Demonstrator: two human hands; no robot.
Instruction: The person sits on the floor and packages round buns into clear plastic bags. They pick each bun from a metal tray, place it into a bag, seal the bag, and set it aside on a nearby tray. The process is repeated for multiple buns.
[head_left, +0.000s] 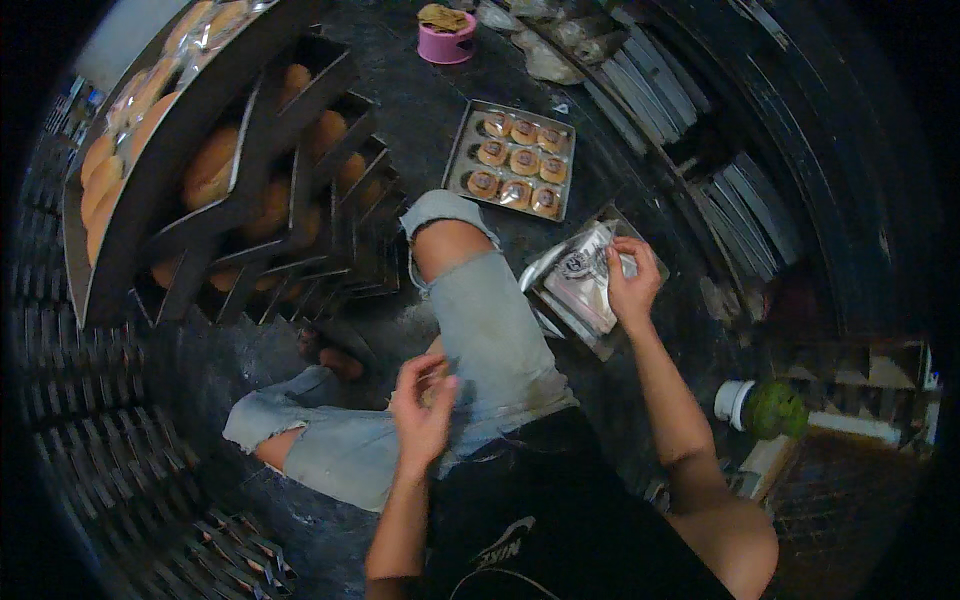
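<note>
My right hand (634, 281) is at the upper edge of a stack of printed clear plastic bags (581, 274), thumb and forefinger close together on or just over the film; whether they pinch a bag is hard to tell. The bags lie in a dark shallow tray (604, 351) on the floor beside my knee. Over my lap, my left hand (424, 409) is half curled, its fingers apart from the thumb, and nothing clear shows in it. Past my knee, a square metal tray (457, 154) holds several round buns (523, 161) with dark tops, apparently wrapped in clear film.
Stacked dark trays of bread (214, 169) rise at the left. A pink container (447, 46) stands at the top. Shelving with flat sheets (652, 82) runs along the upper right. A green jar with a white lid (776, 409) is at the right.
</note>
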